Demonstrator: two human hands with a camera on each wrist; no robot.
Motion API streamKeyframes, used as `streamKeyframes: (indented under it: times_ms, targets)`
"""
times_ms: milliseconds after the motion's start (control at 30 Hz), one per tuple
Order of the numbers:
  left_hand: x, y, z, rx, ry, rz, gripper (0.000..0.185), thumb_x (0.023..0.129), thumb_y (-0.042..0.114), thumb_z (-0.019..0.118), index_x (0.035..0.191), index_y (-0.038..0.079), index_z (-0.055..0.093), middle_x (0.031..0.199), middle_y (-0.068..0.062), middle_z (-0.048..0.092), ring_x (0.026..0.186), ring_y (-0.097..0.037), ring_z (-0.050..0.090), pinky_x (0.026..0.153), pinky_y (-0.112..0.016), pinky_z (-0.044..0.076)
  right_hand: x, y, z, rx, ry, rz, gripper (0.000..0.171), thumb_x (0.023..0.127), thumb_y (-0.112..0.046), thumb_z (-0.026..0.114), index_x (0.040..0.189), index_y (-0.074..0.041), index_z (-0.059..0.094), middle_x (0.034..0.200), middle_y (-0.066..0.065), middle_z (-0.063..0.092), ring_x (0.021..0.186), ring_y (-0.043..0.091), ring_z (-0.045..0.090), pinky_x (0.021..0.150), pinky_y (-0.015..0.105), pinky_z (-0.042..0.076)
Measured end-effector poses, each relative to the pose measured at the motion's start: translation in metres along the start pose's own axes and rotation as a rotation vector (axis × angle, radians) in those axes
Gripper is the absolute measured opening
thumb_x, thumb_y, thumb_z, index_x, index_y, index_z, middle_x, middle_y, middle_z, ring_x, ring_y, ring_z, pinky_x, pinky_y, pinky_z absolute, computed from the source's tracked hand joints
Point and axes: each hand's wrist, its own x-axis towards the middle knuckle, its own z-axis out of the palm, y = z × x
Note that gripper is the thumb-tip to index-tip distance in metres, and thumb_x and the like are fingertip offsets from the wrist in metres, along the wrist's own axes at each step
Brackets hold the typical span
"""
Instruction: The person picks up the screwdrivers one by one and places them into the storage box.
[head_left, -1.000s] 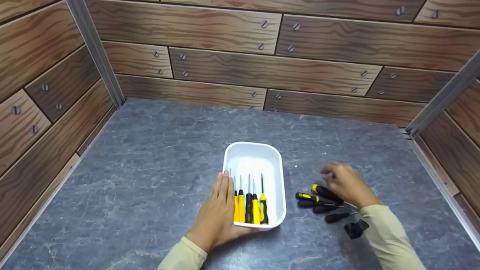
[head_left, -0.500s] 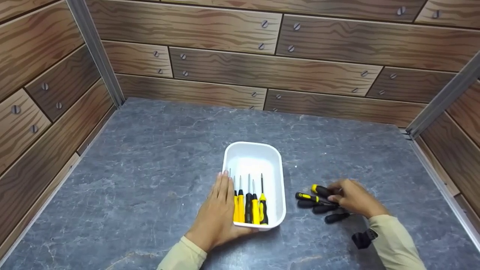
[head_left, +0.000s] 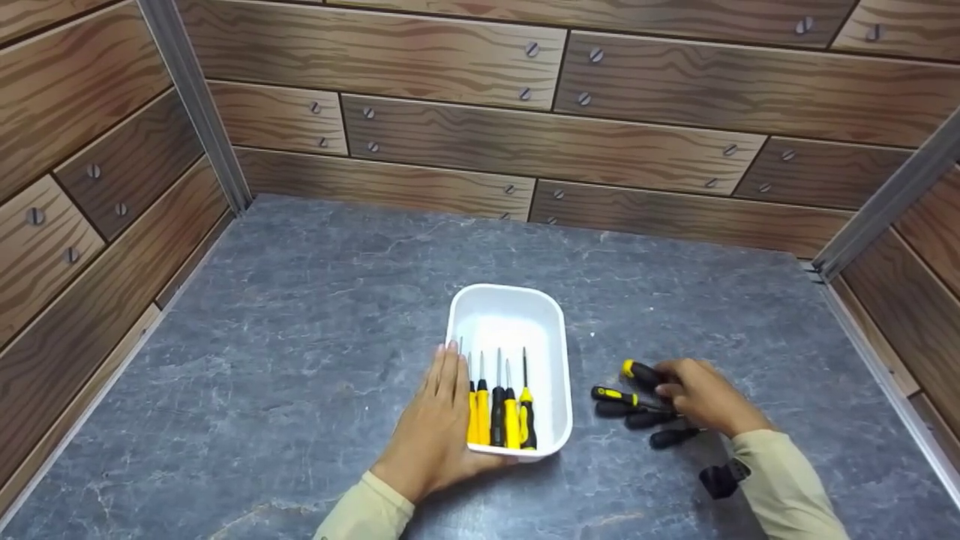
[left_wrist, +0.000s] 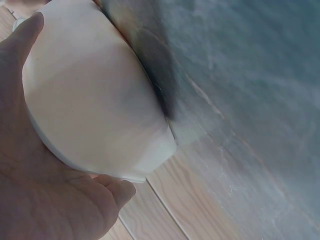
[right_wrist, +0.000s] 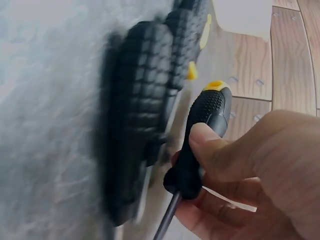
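On the grey slate tabletop (head_left: 300, 315), near centre: white tray (head_left: 551, 315) holding five small screwdrivers (head_left: 499, 409) side by side, handles at the near end, tips pointing far. Left hand (head_left: 435, 431) lies flat along the tray's left wall, fingers straight, thumb at the near corner; left wrist view confirms palm and thumb against the tray's outer wall (left_wrist: 95, 100). Right of the tray, apart from it: loose pile of black-and-yellow screwdrivers (head_left: 630, 409) lying on the tabletop. Right hand (head_left: 705, 397) sits on the pile's right side, fingers curled round one black-handled, yellow-capped screwdriver (right_wrist: 200, 140), thumb pressed on the grip, shaft running down out of the fist. Neighbouring handles (right_wrist: 145, 100) lie just beside it. Wood-plank panels (head_left: 525, 142) wall the bench on three sides.
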Motion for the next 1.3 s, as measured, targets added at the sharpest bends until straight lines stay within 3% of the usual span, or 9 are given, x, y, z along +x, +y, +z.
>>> streamKeyframes:
  times_ms: [133, 300, 467, 633, 733, 900, 1067, 1300]
  targets:
    - [-0.001, -0.001, 0.001, 0.009, 0.011, 0.007, 0.133, 0.074, 0.089, 0.055, 0.15, -0.017, 0.028, 0.158, -0.037, 0.023, 0.147, -0.049, 0.023, 0.121, -0.048, 0.026, 0.005, -0.014, -0.003, -0.052, 0.091, -0.034, 0.02, 0.09, 0.002, 0.069, 0.109, 0.004, 0.073, 0.096, 0.011, 0.073, 0.088, 0.027, 0.062, 0.082, 0.051, 0.051]
    - [-0.003, -0.003, 0.003, -0.006, 0.04, 0.015, 0.131, 0.075, 0.087, 0.058, 0.149, -0.017, 0.03, 0.157, -0.037, 0.025, 0.147, -0.048, 0.026, 0.119, -0.049, 0.03, 0.014, -0.038, -0.004, -0.179, 0.265, -0.157, 0.022, 0.086, -0.001, 0.075, 0.109, 0.002, 0.075, 0.099, 0.012, 0.074, 0.087, 0.029, 0.052, 0.077, 0.047, 0.045]
    - [-0.003, -0.003, 0.003, 0.004, 0.042, 0.017, 0.131, 0.075, 0.087, 0.058, 0.149, -0.017, 0.031, 0.156, -0.037, 0.026, 0.146, -0.048, 0.027, 0.12, -0.048, 0.03, 0.025, -0.063, 0.0, -0.257, 0.41, -0.345, 0.029, 0.082, 0.003, 0.078, 0.111, -0.001, 0.074, 0.098, 0.009, 0.071, 0.082, 0.029, 0.059, 0.073, 0.044, 0.052]
    - [-0.002, -0.002, 0.003, -0.008, 0.0, -0.001, 0.131, 0.075, 0.087, 0.058, 0.151, -0.016, 0.027, 0.158, -0.036, 0.023, 0.148, -0.047, 0.024, 0.12, -0.048, 0.028, 0.034, -0.084, 0.008, -0.353, 0.468, -0.553, 0.047, 0.071, 0.02, 0.071, 0.11, -0.005, 0.072, 0.098, 0.007, 0.069, 0.077, 0.029, 0.066, 0.064, 0.043, 0.058]
    - [0.0, -0.001, 0.001, -0.024, -0.023, -0.014, 0.131, 0.075, 0.085, 0.059, 0.153, -0.014, 0.024, 0.159, -0.035, 0.021, 0.149, -0.047, 0.021, 0.121, -0.048, 0.026, 0.037, -0.095, 0.013, -0.403, 0.459, -0.642, 0.057, 0.065, 0.024, 0.062, 0.112, -0.006, 0.072, 0.102, 0.008, 0.069, 0.08, 0.029, 0.068, 0.067, 0.042, 0.059]
    - [0.001, 0.0, 0.0, -0.003, -0.004, 0.001, 0.132, 0.075, 0.086, 0.058, 0.152, -0.016, 0.025, 0.157, -0.037, 0.024, 0.147, -0.049, 0.023, 0.121, -0.048, 0.025, 0.039, -0.109, 0.02, -0.443, 0.387, -0.736, 0.052, 0.071, 0.022, 0.065, 0.116, -0.003, 0.072, 0.112, 0.014, 0.068, 0.096, 0.032, 0.069, 0.084, 0.042, 0.06]
    - [0.0, -0.001, 0.002, 0.01, 0.032, 0.012, 0.131, 0.075, 0.087, 0.057, 0.15, -0.017, 0.029, 0.156, -0.038, 0.025, 0.146, -0.05, 0.025, 0.12, -0.049, 0.028, 0.039, -0.119, 0.029, -0.495, 0.266, -0.758, 0.044, 0.077, 0.015, 0.074, 0.118, -0.001, 0.071, 0.119, 0.016, 0.068, 0.101, 0.033, 0.069, 0.087, 0.042, 0.06]
    - [0.0, -0.001, 0.001, 0.007, 0.016, 0.008, 0.13, 0.076, 0.087, 0.055, 0.15, -0.017, 0.029, 0.157, -0.037, 0.023, 0.147, -0.049, 0.024, 0.12, -0.048, 0.028, 0.038, -0.132, 0.04, -0.611, 0.121, -0.759, 0.037, 0.078, 0.006, 0.077, 0.112, -0.006, 0.075, 0.119, 0.012, 0.069, 0.097, 0.028, 0.069, 0.087, 0.039, 0.06]
